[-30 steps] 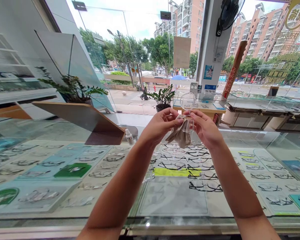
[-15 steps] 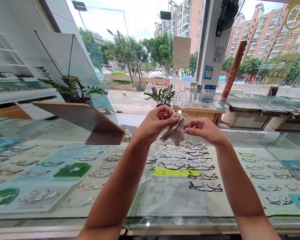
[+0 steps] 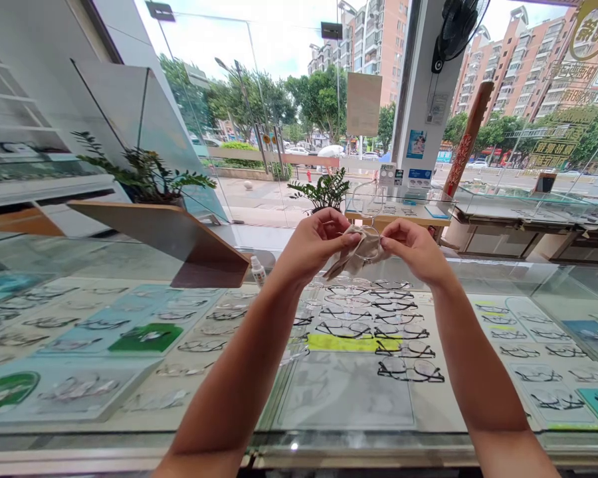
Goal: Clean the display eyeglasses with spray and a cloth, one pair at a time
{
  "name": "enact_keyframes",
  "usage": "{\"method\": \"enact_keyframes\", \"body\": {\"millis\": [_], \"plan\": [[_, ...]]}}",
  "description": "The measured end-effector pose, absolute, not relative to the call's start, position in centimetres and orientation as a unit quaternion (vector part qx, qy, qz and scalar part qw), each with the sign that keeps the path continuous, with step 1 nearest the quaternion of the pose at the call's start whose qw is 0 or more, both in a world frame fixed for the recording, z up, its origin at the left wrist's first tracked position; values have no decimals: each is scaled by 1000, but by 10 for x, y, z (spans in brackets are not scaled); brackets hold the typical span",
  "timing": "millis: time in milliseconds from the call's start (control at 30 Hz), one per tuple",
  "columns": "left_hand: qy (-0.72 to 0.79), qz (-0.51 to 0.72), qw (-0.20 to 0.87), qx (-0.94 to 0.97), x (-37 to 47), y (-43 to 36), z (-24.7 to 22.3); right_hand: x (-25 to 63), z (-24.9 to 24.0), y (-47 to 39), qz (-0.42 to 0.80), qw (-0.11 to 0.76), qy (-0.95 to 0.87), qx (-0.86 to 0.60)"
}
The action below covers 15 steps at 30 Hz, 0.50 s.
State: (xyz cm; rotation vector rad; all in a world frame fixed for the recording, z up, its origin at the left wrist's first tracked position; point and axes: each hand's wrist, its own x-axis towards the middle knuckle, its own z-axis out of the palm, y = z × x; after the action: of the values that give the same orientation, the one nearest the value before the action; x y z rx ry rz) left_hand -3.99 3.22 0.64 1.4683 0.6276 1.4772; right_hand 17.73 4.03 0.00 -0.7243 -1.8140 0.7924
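L hand (image 3: 326,239) nearly closed, pinching cloth (image 3: 343,261) against specs (image 3: 368,244); R hand (image 3: 411,245) likewise, pinching specs, 3 o'clk. White btl (image 3: 258,271), L hand's 8 o'clk.

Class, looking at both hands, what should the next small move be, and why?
Probably the left hand should rub the cloth gently over the lower lens of the glasses: it pinches the cloth at that lens, while the right hand holds the opposite edge.

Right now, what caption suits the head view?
Left hand pinches beige cloth, right hand holds glasses, above a glass display counter.
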Motion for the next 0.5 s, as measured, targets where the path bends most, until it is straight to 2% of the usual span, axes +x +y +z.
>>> {"method": "enact_keyframes", "body": {"millis": [133, 200, 400, 500], "plan": [[274, 599, 452, 602, -39, 33, 6, 173, -2, 38, 145, 512, -787, -313], [272, 592, 461, 602, -41, 34, 6, 173, -3, 38, 113, 513, -795, -301], [250, 599, 473, 596, -46, 36, 7, 183, 1, 36, 215, 507, -768, -326], [256, 603, 460, 599, -44, 35, 7, 184, 4, 36, 261, 538, -725, -343]]}}
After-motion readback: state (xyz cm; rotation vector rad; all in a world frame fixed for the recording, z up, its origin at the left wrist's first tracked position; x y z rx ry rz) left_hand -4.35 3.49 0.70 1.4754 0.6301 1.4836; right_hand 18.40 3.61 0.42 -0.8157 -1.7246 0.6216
